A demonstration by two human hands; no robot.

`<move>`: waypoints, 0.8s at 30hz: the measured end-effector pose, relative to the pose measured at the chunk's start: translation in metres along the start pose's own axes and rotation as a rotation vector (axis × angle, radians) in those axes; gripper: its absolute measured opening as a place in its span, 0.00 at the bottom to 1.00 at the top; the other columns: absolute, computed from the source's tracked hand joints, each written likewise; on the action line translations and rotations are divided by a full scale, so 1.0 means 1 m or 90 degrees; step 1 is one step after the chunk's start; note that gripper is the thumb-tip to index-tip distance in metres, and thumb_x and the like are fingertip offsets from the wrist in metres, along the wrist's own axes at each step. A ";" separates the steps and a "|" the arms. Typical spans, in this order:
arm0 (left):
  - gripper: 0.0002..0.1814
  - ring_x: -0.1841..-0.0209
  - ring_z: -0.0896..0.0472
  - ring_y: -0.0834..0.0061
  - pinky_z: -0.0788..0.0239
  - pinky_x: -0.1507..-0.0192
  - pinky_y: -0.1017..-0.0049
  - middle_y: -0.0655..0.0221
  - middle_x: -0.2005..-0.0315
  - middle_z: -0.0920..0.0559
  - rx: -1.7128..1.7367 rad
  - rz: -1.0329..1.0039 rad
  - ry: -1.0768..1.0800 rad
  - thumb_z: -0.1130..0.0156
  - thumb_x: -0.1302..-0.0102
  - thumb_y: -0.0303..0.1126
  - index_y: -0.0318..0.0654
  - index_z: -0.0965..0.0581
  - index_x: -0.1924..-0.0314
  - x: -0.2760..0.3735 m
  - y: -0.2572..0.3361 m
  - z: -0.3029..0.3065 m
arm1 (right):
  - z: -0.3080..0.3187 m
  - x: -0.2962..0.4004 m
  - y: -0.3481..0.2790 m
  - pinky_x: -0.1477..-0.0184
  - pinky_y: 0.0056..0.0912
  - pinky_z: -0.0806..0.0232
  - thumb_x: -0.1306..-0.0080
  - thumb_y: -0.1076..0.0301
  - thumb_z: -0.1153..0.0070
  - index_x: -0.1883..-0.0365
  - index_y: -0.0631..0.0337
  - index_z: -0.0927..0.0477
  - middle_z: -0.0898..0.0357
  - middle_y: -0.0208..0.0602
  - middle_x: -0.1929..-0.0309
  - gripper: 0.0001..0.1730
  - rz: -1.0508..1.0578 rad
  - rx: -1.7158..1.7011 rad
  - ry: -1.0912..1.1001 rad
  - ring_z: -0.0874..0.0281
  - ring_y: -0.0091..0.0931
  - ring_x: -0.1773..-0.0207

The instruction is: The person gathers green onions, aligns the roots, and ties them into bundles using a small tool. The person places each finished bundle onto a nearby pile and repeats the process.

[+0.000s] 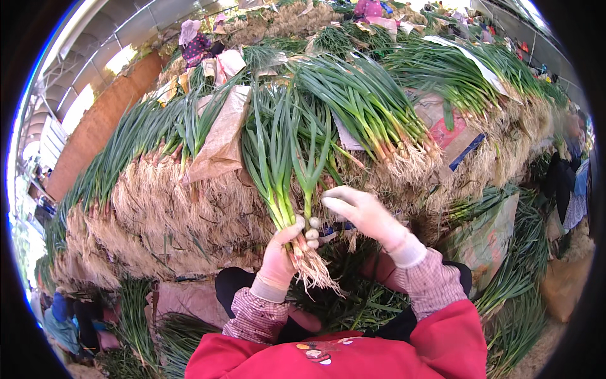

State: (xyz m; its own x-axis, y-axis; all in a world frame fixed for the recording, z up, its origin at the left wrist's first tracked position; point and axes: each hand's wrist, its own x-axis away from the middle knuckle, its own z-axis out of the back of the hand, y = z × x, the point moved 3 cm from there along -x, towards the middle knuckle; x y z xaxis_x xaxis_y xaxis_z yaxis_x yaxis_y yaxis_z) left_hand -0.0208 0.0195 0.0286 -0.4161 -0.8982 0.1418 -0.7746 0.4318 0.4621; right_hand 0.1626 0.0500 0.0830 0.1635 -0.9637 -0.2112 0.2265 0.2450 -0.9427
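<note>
My left hand, in a pale glove with whitened fingertips, is closed around a small bunch of green scallions. Their leaves point away from me, and their pale roots hang toward my lap. My right hand, gloved too, hovers just right of the bunch with thumb and fingers apart and nothing visible between them. Before me is a long heap of scallions, its stringy tan roots facing me. A larger loose bunch lies on top of the heap, beyond my right hand.
A woven sack piece lies over the heap at left. More sacking and scallions lie on the ground at right. Loose green leaves cover the ground between my legs. Other people sit at the far side and at lower left.
</note>
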 end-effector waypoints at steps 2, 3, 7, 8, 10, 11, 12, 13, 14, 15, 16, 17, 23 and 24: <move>0.12 0.66 0.29 0.78 0.32 0.65 0.76 0.61 0.57 0.23 0.021 0.044 -0.061 0.41 0.33 0.27 0.36 0.27 0.50 0.007 -0.005 -0.011 | -0.022 -0.012 0.015 0.60 0.36 0.27 0.28 0.50 0.46 0.61 0.60 0.18 0.17 0.43 0.71 0.20 -0.042 -0.016 -0.084 0.21 0.41 0.69; 0.12 0.68 0.31 0.81 0.33 0.66 0.79 0.61 0.55 0.24 -0.012 0.007 -0.040 0.41 0.33 0.26 0.36 0.28 0.50 0.012 0.001 -0.015 | -0.032 -0.013 0.021 0.61 0.37 0.27 0.28 0.50 0.47 0.64 0.58 0.18 0.18 0.43 0.72 0.19 0.000 0.074 -0.084 0.21 0.41 0.70; 0.25 0.71 0.34 0.86 0.36 0.69 0.84 0.58 0.52 0.24 0.117 -0.104 -0.187 0.43 0.32 0.26 0.36 0.31 0.35 0.037 0.037 -0.033 | -0.029 -0.008 0.048 0.65 0.42 0.26 0.28 0.52 0.49 0.75 0.55 0.21 0.19 0.40 0.76 0.20 0.059 0.563 -0.020 0.17 0.41 0.68; 0.27 0.71 0.35 0.86 0.36 0.69 0.84 0.60 0.52 0.23 0.090 -0.114 -0.158 0.43 0.31 0.27 0.37 0.33 0.33 0.036 0.041 -0.032 | -0.024 -0.006 0.050 0.68 0.44 0.26 0.31 0.51 0.46 0.73 0.54 0.19 0.22 0.40 0.81 0.18 0.174 0.600 -0.119 0.19 0.41 0.75; 0.29 0.72 0.34 0.86 0.35 0.69 0.82 0.64 0.54 0.21 0.034 -0.161 -0.159 0.44 0.31 0.29 0.34 0.35 0.31 0.029 0.048 -0.030 | 0.013 -0.022 0.047 0.68 0.44 0.25 0.31 0.50 0.44 0.71 0.54 0.18 0.20 0.39 0.80 0.18 0.174 0.587 0.106 0.18 0.36 0.75; 0.27 0.70 0.30 0.83 0.31 0.66 0.77 0.64 0.60 0.20 0.011 -0.133 -0.139 0.43 0.32 0.30 0.31 0.32 0.34 0.020 0.044 -0.026 | 0.030 -0.033 0.043 0.68 0.44 0.25 0.31 0.49 0.44 0.70 0.54 0.18 0.20 0.39 0.79 0.18 0.185 0.551 0.219 0.18 0.35 0.75; 0.24 0.70 0.28 0.80 0.30 0.65 0.75 0.65 0.63 0.20 -0.056 -0.072 -0.066 0.42 0.32 0.30 0.32 0.30 0.38 0.013 0.036 -0.020 | 0.042 -0.044 0.043 0.68 0.43 0.25 0.31 0.50 0.45 0.67 0.54 0.17 0.19 0.38 0.78 0.17 0.087 0.644 0.228 0.17 0.35 0.74; 0.21 0.69 0.26 0.76 0.28 0.63 0.72 0.66 0.66 0.19 -0.116 -0.017 0.001 0.42 0.32 0.30 0.32 0.27 0.41 0.005 0.028 -0.013 | 0.048 -0.048 0.037 0.68 0.43 0.25 0.30 0.51 0.45 0.64 0.54 0.17 0.18 0.38 0.77 0.16 0.083 0.713 0.267 0.17 0.34 0.73; 0.15 0.64 0.21 0.67 0.24 0.56 0.65 0.66 0.69 0.19 -0.062 0.035 -0.007 0.41 0.33 0.30 0.32 0.23 0.49 -0.002 0.020 -0.010 | 0.047 -0.051 0.041 0.66 0.44 0.25 0.30 0.53 0.47 0.64 0.55 0.17 0.17 0.40 0.74 0.16 -0.079 0.665 0.121 0.16 0.37 0.70; 0.12 0.51 0.18 0.59 0.24 0.45 0.59 0.60 0.59 0.16 -0.092 0.020 0.042 0.41 0.34 0.29 0.32 0.23 0.52 -0.005 0.018 -0.005 | 0.042 -0.048 0.035 0.67 0.43 0.25 0.30 0.55 0.45 0.69 0.56 0.18 0.16 0.41 0.73 0.15 -0.054 0.576 0.099 0.16 0.37 0.71; 0.12 0.44 0.21 0.56 0.28 0.40 0.57 0.57 0.53 0.18 -0.052 -0.004 0.001 0.41 0.34 0.29 0.32 0.23 0.53 -0.009 0.016 -0.005 | 0.033 -0.037 0.027 0.65 0.44 0.25 0.29 0.55 0.46 0.69 0.57 0.17 0.16 0.41 0.73 0.16 -0.020 0.556 0.113 0.17 0.38 0.70; 0.12 0.37 0.24 0.53 0.31 0.35 0.55 0.53 0.46 0.19 -0.041 -0.028 0.021 0.42 0.35 0.29 0.32 0.23 0.53 -0.009 0.014 -0.002 | 0.024 -0.019 0.019 0.69 0.39 0.26 0.28 0.54 0.48 0.69 0.58 0.17 0.18 0.39 0.77 0.19 0.023 0.485 0.166 0.18 0.32 0.74; 0.14 0.51 0.19 0.57 0.24 0.45 0.54 0.52 0.53 0.18 -0.101 0.001 0.051 0.43 0.34 0.30 0.30 0.24 0.52 0.001 -0.002 -0.001 | -0.028 0.057 0.005 0.71 0.34 0.30 0.24 0.47 0.51 0.67 0.58 0.15 0.20 0.35 0.80 0.25 0.089 0.281 -0.008 0.22 0.31 0.78; 0.12 0.56 0.19 0.60 0.24 0.48 0.56 0.52 0.53 0.18 -0.073 0.006 0.022 0.43 0.34 0.29 0.31 0.23 0.53 0.003 -0.005 -0.001 | -0.024 0.055 0.011 0.66 0.37 0.28 0.25 0.48 0.50 0.65 0.56 0.15 0.17 0.38 0.75 0.22 -0.032 0.060 0.042 0.20 0.37 0.73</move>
State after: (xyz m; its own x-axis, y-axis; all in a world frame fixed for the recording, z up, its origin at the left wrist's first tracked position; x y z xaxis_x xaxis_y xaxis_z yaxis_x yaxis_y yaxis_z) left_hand -0.0177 0.0146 0.0281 -0.4046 -0.8976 0.1751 -0.7105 0.4291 0.5578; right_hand 0.1508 -0.0024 0.0547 0.0866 -0.9792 -0.1834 0.3233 0.2017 -0.9246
